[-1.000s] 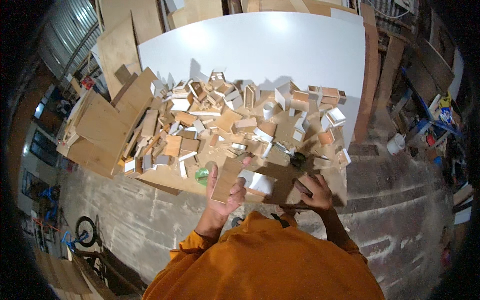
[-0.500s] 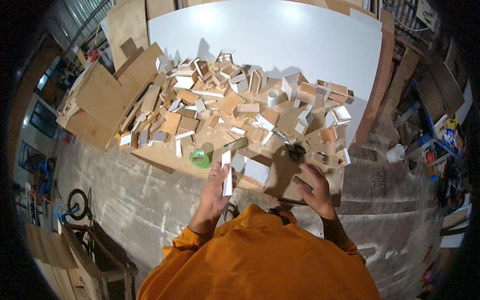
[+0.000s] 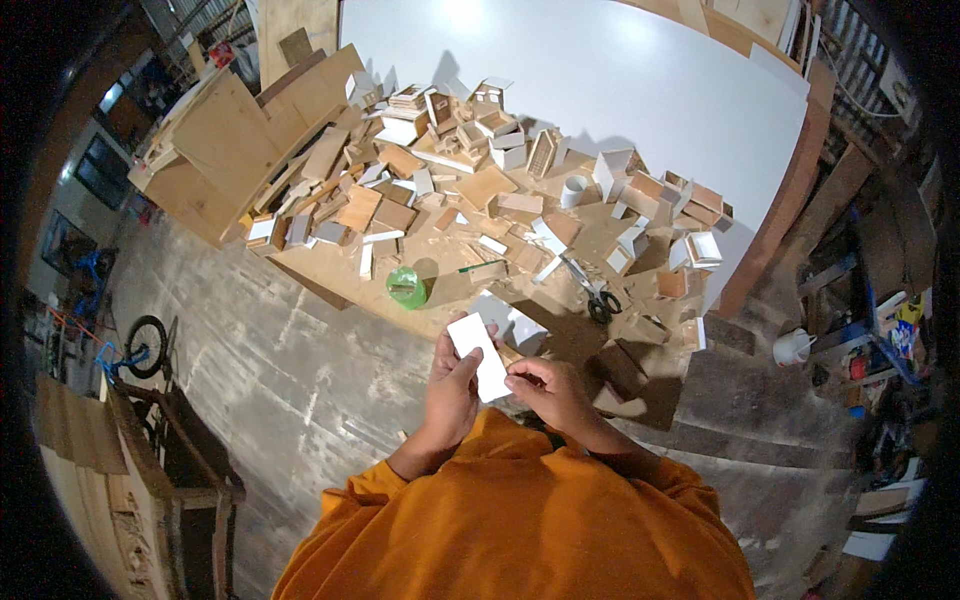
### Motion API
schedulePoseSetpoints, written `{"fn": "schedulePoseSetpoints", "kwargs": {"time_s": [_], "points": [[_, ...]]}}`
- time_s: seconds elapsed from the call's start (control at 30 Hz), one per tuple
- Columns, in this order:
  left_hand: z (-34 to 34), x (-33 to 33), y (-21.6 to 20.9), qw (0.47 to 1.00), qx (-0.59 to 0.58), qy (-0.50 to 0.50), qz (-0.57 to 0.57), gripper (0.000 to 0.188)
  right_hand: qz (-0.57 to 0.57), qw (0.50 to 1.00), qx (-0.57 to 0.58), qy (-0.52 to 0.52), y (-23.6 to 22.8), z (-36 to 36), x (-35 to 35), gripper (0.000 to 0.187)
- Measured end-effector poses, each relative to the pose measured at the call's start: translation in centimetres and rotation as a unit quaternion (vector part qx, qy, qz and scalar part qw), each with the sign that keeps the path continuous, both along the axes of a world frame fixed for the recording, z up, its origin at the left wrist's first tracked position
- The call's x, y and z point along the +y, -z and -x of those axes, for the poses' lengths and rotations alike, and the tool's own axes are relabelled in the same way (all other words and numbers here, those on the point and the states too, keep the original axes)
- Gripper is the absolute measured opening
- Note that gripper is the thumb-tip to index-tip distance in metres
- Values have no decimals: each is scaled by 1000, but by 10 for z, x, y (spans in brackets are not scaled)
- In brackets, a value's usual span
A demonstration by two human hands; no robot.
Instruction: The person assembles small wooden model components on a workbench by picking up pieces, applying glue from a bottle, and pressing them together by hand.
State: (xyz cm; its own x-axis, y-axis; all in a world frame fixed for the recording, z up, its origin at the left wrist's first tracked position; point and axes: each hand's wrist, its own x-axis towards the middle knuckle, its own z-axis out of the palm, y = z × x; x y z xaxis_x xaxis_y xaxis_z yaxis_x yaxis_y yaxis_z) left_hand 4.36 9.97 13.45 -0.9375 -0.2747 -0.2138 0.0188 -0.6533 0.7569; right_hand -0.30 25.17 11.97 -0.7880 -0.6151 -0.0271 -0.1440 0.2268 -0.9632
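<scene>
My left hand (image 3: 453, 385) grips a small white rectangular board piece (image 3: 477, 352), its thumb lying across the white face. At the lower right edge of that piece, my right hand (image 3: 548, 388) is closed, with thumb and fingertips pinched against it. Just beyond my hands, a white-topped block (image 3: 520, 328) rests at the table's near edge, partly hidden by them. Black-handled scissors (image 3: 598, 303) lie to the right of it. A green pencil (image 3: 481, 266) and a round green container (image 3: 405, 288) are to the left.
Many wood and white board offcuts (image 3: 358, 208) cover the work table (image 3: 375, 300). Small box-like models (image 3: 695, 250) stand at the right, near a white cup (image 3: 574, 191). A large white panel (image 3: 600, 70) lies behind. A bicycle wheel (image 3: 147, 345) stands at the left.
The white piece has turned its broad face up in my left hand. My right hand has moved left from over the table and now touches the piece's edge.
</scene>
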Motion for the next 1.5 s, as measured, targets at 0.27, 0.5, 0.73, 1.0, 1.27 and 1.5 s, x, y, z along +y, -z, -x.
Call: {"fn": "schedulePoseSetpoints", "kwargs": {"time_s": [0.27,0.5,0.73,1.0,1.27,1.5], "points": [[-32,-26,41,989,-104,77,70,14,8,999,46,-4,11,10,15,18],[-50,-43,60,990,-128,46,40,14,-52,992,-55,96,-6,68,34,18],[-46,-55,65,993,-112,22,4,14,-131,945,298,17,19,147,-26,19],[-63,-79,66,992,-125,-18,30,13,-319,856,377,-152,44,176,-104,35],[-71,-98,66,986,-121,-110,-23,16,-257,903,323,-116,12,172,-108,40],[-48,-107,46,980,-85,-124,132,55,-97,971,184,-115,-46,107,-106,44]]}}
